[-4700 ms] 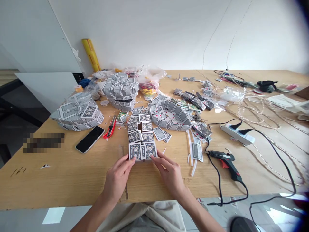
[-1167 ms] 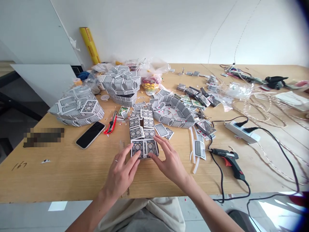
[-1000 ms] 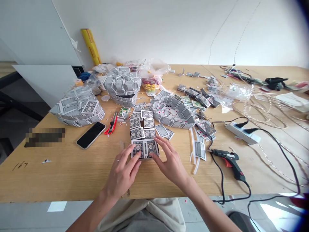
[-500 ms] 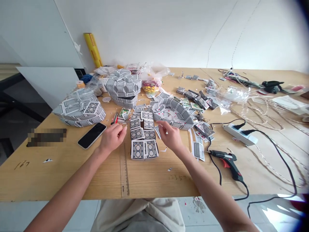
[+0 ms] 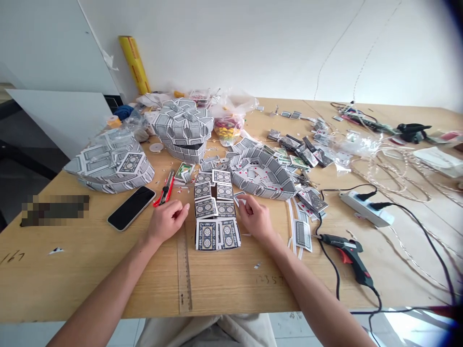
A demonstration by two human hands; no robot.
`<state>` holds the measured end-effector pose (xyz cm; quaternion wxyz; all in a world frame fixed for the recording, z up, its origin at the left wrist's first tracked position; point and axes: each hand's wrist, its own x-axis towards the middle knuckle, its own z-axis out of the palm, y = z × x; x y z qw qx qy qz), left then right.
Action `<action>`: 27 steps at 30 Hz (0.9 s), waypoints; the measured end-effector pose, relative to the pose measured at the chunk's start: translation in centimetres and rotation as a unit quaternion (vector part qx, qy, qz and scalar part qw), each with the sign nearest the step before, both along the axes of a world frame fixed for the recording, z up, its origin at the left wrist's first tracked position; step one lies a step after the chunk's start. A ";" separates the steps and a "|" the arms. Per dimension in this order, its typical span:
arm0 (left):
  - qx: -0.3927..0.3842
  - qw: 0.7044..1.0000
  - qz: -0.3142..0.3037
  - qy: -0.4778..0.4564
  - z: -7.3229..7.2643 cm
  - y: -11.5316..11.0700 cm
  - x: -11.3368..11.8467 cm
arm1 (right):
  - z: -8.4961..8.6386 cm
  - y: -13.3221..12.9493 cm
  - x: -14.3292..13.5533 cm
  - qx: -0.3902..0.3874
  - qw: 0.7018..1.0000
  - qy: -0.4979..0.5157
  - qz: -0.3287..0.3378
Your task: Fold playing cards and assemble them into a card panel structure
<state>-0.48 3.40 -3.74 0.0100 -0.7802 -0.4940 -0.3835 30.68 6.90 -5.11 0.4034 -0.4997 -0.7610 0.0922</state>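
Between my hands lies a long piece made of playing cards (image 5: 218, 234), their patterned backs facing up and a narrow gap along its middle. To its left my left hand (image 5: 167, 221) rests on the table, fingers curled in with nothing seen in them. My right hand (image 5: 256, 216), also loosely closed and showing nothing in it, sits just right of the piece, near a card scrap. A red utility knife (image 5: 165, 189) lies beyond my left hand. Behind my right hand stands an open heart-shaped tray of folded cards (image 5: 284, 192), with loose cards inside.
A phone (image 5: 131, 208) and a lidded card box (image 5: 108, 168) lie left; another card box (image 5: 183, 123) stands behind. A clear ruler (image 5: 184, 279) points towards me. To the right are a glue gun (image 5: 349, 253), its cable, a power strip (image 5: 367, 209) and card stacks (image 5: 313, 200).
The view has shifted slightly, so the table sits lower in the picture. Both hands stay beside the card piece, still closed. More of the utility knife shows beyond my left hand.
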 end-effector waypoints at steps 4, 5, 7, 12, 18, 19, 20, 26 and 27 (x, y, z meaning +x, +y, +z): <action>-0.007 1.000 -0.012 -0.005 0.1 -0.2 0.1 | -0.4 -0.2 0.0 -0.005 1.000 0.009 0.015; -0.009 1.000 -0.013 -0.008 0.2 -0.3 0.1 | -0.3 -0.3 0.0 -0.003 1.000 0.018 0.017; -0.016 1.000 -0.016 -0.017 0.5 -0.4 0.1 | 0.1 -0.7 0.0 0.006 0.999 0.041 0.029; 0.002 0.998 -0.054 -0.025 1.8 -1.4 0.6 | 2.4 -2.0 -0.4 0.066 0.987 0.067 0.132; 0.042 0.989 -0.143 0.027 3.0 -2.8 2.7 | 3.8 -2.6 -0.9 0.073 0.969 0.031 0.236; 0.042 0.987 -0.154 0.032 3.1 -2.9 3.1 | 3.8 -2.6 -0.9 0.071 0.967 0.030 0.241; 0.040 0.985 -0.165 0.037 3.2 -2.9 3.4 | 3.7 -2.6 -0.9 0.069 0.967 0.032 0.244; 0.025 0.975 -0.216 0.049 2.9 -2.7 3.7 | 4.1 -2.8 -0.9 0.051 0.961 0.019 0.272; 0.020 0.973 -0.222 0.050 2.8 -2.7 3.6 | 4.2 -2.9 -1.0 0.047 0.958 0.011 0.281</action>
